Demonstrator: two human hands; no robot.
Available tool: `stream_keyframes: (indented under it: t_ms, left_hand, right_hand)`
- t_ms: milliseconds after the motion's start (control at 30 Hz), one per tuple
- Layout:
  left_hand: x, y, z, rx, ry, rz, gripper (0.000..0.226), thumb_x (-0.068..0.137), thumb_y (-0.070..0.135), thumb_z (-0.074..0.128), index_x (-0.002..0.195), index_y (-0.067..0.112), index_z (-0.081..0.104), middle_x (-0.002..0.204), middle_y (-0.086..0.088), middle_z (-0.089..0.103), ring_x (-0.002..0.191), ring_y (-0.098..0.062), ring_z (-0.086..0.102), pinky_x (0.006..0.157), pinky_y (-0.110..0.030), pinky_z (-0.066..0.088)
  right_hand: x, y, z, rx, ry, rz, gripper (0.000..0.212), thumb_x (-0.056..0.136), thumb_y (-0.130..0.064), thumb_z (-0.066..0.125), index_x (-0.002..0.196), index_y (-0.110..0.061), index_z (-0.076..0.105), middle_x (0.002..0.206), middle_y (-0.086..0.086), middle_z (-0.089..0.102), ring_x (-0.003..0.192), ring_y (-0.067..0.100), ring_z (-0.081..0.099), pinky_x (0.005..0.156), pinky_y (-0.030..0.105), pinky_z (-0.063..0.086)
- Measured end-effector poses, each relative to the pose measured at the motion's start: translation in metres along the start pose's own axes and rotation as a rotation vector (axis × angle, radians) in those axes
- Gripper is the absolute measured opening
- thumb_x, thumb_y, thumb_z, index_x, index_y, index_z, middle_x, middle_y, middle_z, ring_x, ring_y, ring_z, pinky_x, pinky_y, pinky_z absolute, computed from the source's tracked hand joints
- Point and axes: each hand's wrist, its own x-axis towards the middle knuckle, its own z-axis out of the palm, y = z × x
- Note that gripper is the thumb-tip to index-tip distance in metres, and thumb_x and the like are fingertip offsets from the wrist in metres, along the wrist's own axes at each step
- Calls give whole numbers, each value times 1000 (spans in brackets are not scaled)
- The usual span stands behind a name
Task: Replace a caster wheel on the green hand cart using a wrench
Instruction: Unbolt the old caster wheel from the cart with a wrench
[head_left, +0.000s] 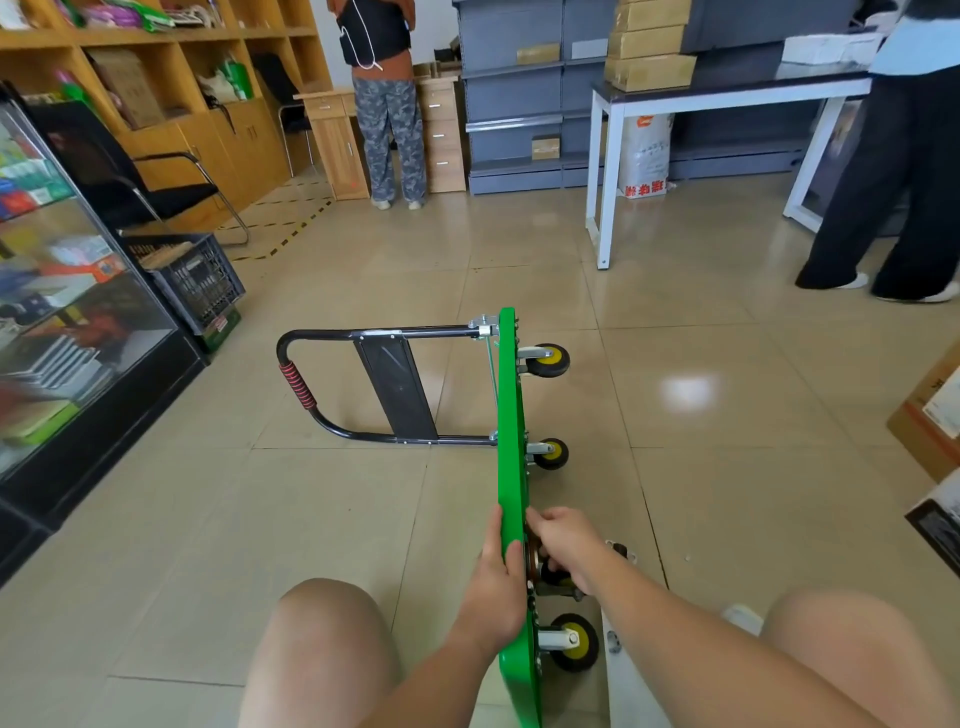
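Note:
The green hand cart (510, 415) stands on its edge on the tiled floor, its black handle (322, 395) folded out to the left. Three casters with yellow hubs show on its right face: a far caster (548, 360), a middle caster (552, 453) and a near caster (574, 642). My left hand (496, 571) grips the deck's upper edge, fingers curled over it. My right hand (563, 545) reaches to the underside between the middle and near casters, fingers curled round a dark caster part (553, 574) that is mostly hidden. No wrench is plainly visible.
Small metal pieces (621, 551) lie on the floor right of the cart. A glass display case (78, 312) and black crate (192, 280) stand left. Two people stand at the back by a white table (727, 98). Cardboard boxes (930, 415) sit at the right edge.

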Motion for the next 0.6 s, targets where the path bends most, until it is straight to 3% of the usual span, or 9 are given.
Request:
stream_keyframes:
  t_ms: [67,233,333,433,533,600]
  left_hand:
    - [0,0,0,-13,-3,5,58,114,31,30,167,38,6,164,1,39,147,-19,42,123,-40,35]
    - [1,-1,0,-27,1,13,58,114,29,31,167,36,7,164,1,38,148,-18,40,124,-41,35]
    - [2,-2,0,-30,2,17,58,114,31,31,167,36,7,165,3,35,149,-18,38,125,-41,33]
    - [2,-3,1,-27,2,15,58,114,31,31,167,37,7,166,3,35,150,-19,38,125,-42,33]
    - [2,-3,0,-25,3,10,58,114,30,31,167,37,7,166,1,35,150,-20,38,124,-42,34]
    - [2,-3,0,-14,5,8,58,114,30,31,167,37,7,166,2,35,150,-19,38,124,-40,33]
  right_hand:
    - [1,1,2,-37,2,-32,25,99,-42,59,92,-23,73,73,-3,67,61,14,55,55,27,42]
    - [-1,1,1,89,-46,-43,11,98,-26,65,101,-27,75,93,-2,76,75,13,60,58,26,41]
    - [-3,-1,0,89,-15,-12,16,98,-41,62,94,-31,74,80,-1,70,67,18,54,55,28,43]
    - [1,0,-1,-15,15,-15,32,99,-43,59,84,-20,74,63,-3,59,57,15,49,52,26,40]
    - [3,2,1,45,-25,-25,16,100,-29,62,101,-21,76,76,-4,67,63,10,51,52,23,36]
    - [2,1,0,94,-60,-22,19,99,-22,62,113,-23,75,90,1,73,70,14,51,53,23,36]
